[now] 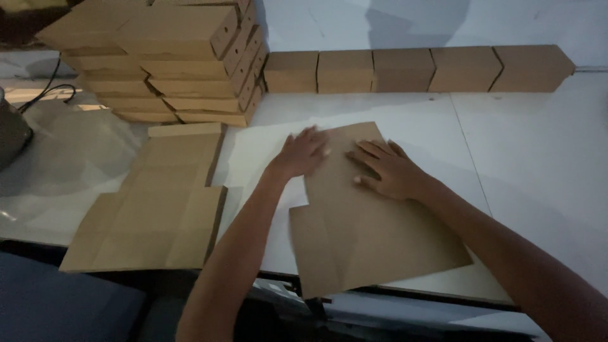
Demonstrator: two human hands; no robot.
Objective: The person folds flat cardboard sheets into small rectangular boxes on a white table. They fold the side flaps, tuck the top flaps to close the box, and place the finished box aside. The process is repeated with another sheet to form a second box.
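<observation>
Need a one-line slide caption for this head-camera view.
Left hand and right hand press flat on a brown cardboard blank on the white table, beside folded boxes.

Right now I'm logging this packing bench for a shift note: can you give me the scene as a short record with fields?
Surface: white table
Left hand: left hand flat on the upper left edge of the flat cardboard sheet
Right hand: right hand flat on the same sheet, fingers spread
Beside it: pile of flat cardboard blanks to the left
Back left: stack of folded boxes
Back wall: row of folded boxes on edge
Far left: black cable
</observation>
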